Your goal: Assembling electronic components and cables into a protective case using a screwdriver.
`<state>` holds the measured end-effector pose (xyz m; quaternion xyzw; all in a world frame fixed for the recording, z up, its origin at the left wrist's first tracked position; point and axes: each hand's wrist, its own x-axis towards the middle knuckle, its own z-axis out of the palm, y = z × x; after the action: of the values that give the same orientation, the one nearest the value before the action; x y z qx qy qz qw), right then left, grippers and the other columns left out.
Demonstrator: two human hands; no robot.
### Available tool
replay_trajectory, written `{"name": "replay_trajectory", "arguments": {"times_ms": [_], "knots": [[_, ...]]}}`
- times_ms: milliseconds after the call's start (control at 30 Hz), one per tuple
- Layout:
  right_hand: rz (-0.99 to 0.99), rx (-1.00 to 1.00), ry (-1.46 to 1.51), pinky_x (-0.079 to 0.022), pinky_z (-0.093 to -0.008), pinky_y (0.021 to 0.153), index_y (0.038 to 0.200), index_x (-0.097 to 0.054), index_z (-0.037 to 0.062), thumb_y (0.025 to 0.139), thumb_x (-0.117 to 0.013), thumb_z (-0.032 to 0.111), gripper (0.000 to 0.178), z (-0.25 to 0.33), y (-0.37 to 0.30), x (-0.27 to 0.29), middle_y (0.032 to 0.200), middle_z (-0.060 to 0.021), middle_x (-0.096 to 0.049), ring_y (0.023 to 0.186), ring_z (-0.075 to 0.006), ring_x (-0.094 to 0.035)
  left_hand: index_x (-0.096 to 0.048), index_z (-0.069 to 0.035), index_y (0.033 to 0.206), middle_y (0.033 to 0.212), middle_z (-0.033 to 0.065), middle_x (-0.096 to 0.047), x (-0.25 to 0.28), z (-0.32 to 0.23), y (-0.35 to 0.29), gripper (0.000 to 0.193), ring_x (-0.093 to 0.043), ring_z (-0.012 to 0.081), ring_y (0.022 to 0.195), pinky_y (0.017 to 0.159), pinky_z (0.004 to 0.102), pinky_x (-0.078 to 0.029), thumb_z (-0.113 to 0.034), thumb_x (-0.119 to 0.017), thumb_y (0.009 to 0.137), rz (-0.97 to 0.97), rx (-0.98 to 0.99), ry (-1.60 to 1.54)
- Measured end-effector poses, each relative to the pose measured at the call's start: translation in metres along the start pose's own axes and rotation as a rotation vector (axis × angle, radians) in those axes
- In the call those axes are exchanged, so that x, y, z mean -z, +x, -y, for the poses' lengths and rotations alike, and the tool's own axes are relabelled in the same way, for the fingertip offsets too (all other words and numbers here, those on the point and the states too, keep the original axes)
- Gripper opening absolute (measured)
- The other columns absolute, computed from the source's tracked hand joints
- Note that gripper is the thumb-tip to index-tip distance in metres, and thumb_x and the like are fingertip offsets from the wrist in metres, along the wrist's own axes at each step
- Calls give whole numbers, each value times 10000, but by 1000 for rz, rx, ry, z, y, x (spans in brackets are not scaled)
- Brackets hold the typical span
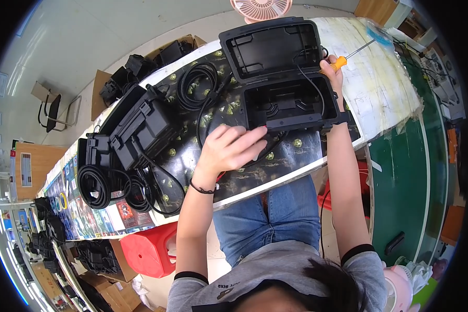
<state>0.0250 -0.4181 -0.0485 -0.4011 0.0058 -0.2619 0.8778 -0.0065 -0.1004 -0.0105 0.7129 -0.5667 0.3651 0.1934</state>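
Note:
A black plastic case [283, 106] lies open on the table in front of me, its lid [275, 49] tipped back. A black cable runs between lid and case. My right hand [333, 75], at the case's right side, is closed around the orange handle of a screwdriver [340, 63]; its metal shaft points up and away to the right. My left hand [234, 148] is at the near left corner of the case, fingers bent together with their tips at its edge. A small red spot shows by those fingertips; what they pinch is hidden.
Left on the table stand closed black cases [143, 122] with coiled black cables [93, 186]. Another corrugated coil [197, 86] lies beside the open lid. A carton [100, 96] of cases is beyond the table, a pink fan [261, 8] at the far end, a red stool [148, 252] below.

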Motion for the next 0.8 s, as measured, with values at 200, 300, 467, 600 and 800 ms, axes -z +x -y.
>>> {"name": "replay_trajectory", "arguments": {"times_ms": [200, 300, 467, 600, 800], "knots": [[-94, -8, -120, -450, -222, 804, 958, -478, 152, 783, -787, 57, 367, -6, 8, 4, 1074, -31, -606, 868, -90, -573, -740, -285, 943, 1159, -29, -623, 4, 2, 4, 394, -609, 164, 818, 687, 291, -484, -61, -674, 625, 145, 130, -22], [-124, 13, -53, -450, -225, 807, 949, -482, 149, 783, -785, 55, 358, -7, 6, 5, 1093, -40, -608, 872, -92, -574, -746, -272, 963, 1158, 1, -633, 3, 1, 6, 397, -629, 188, 830, 693, 297, -496, -51, -705, 635, 141, 156, -102], [-73, 16, -38, -444, -238, 836, 963, -484, 164, 778, -783, 44, 371, -10, 5, 0, 1143, -49, -593, 913, -93, -570, -723, -138, 1072, 1060, 53, -705, -4, 4, 3, 411, -660, 156, 743, 631, 272, -487, 46, -663, 710, -104, 305, -541], [-14, 43, -153, -446, -252, 841, 989, -465, 157, 805, -762, 72, 360, -18, 0, -11, 1171, -65, -575, 956, -106, -556, -453, 2, 1414, 873, 87, -697, -10, -14, -8, 527, -559, 108, 634, 634, 229, -484, 21, -545, 895, -343, 705, -847], [115, -32, -301, -484, -261, 813, 1001, -437, 149, 782, -771, 43, 413, -20, -15, -29, 1192, -85, -560, 953, -109, -560, -362, 3, 1473, 828, 50, -555, -17, -9, -9, 603, -500, 126, 723, 701, 253, -446, 60, -474, 883, -539, 790, -507]]}}
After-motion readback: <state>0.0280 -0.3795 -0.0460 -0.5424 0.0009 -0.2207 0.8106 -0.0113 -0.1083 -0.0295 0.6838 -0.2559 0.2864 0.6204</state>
